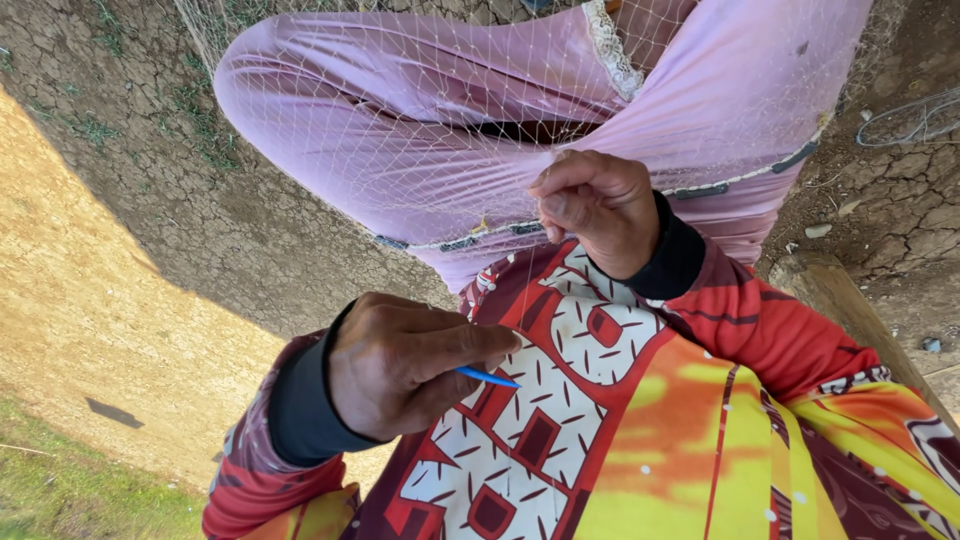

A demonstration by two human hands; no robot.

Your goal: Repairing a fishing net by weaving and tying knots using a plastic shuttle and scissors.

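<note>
I see my left hand pinching a blue netting needle, its tip jutting past my fingers; my right hand grips fishing net mesh, which could snag if tugged

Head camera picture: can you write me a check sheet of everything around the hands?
Surface: cracked dry ground, with a patterned red, white and yellow cloth under the hands.
Job's things: fine white net draped over pink fabric; blue pointed tool.
Clutter: small stones.
Hands: left hand grips the blue tool; right hand pinches the net.
Cables: nothing seen.
Surroundings: grass patch; wooden log.
</note>
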